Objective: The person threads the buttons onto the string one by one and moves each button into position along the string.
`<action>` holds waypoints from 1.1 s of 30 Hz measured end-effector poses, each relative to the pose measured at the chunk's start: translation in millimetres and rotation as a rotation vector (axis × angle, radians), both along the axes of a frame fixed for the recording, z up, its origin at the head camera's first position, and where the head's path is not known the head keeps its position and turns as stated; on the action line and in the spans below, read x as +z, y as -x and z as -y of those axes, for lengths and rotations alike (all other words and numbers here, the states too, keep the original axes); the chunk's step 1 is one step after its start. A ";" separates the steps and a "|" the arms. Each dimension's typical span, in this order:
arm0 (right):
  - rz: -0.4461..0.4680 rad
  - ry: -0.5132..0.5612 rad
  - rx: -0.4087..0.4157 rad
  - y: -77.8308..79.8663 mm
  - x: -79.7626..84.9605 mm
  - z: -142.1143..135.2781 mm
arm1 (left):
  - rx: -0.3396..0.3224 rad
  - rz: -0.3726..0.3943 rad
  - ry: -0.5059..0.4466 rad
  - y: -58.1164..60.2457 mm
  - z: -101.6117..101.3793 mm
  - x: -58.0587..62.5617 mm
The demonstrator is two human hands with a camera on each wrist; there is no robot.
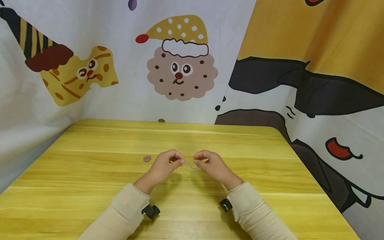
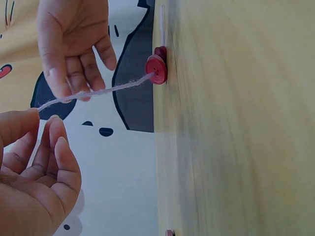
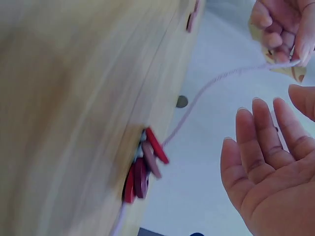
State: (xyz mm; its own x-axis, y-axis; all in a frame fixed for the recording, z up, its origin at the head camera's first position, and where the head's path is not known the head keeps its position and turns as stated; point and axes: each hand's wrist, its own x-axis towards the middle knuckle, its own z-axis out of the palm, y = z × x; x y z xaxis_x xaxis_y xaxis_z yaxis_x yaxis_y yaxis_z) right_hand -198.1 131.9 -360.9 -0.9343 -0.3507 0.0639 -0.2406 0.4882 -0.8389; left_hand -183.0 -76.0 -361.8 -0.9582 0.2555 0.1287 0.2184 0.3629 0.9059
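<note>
A thin pale purple string (image 1: 190, 165) runs between the two hands. My left hand (image 1: 164, 166) pinches its end between thumb and finger; in the left wrist view the pinch sits at the left edge. My right hand (image 1: 216, 166) is beside the string, fingers loosely spread and holding nothing, as its palm (image 3: 275, 182) shows in the right wrist view. Several red and purple buttons (image 3: 142, 167) are strung in a bunch farther along, low over the wooden table. The left wrist view shows a red button (image 2: 156, 70) in front of this bunch. From the head, my right hand hides them.
A single brownish-pink button (image 1: 147, 158) lies on the wooden table (image 1: 90, 173), left of my left hand. Behind the table hangs a white curtain (image 1: 126, 100) with cartoon prints. Dark wrist cameras (image 1: 151, 212) are strapped at both sleeves.
</note>
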 end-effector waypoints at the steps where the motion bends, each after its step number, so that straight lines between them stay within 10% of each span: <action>1: -0.017 -0.005 -0.001 -1.2 0.2 1.9 | 0.000 0.001 0.000 -0.3 0.0 0.3; 33: -0.072 0.078 0.061 -12.1 -4.0 22.1 | -0.006 -0.004 0.020 -3.3 -4.3 0.5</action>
